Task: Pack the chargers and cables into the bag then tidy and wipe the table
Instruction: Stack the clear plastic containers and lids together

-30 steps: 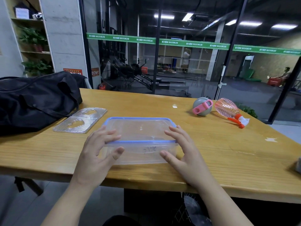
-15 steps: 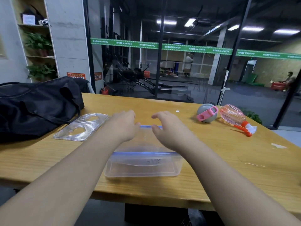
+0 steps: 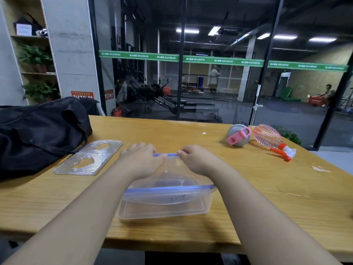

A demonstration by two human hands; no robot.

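Observation:
A clear plastic box (image 3: 164, 205) with a blue-rimmed lid sits on the wooden table (image 3: 267, 197) in front of me. My left hand (image 3: 140, 159) and my right hand (image 3: 196, 159) both reach over it and curl their fingers round the lid's far blue edge. The black bag (image 3: 38, 134) lies at the table's left end, apart from both hands. No chargers or cables show in this view.
A ribbed clear plastic insert (image 3: 89, 157) lies between the bag and the box. A grey ball-shaped bottle with a pink strap (image 3: 238, 135) and a pink spray bottle (image 3: 271, 139) lie at the far right. A glass wall stands behind the table.
Both hands left the box's near side, reached across the lid and took hold of its far edge. The view has also shifted closer over the table.

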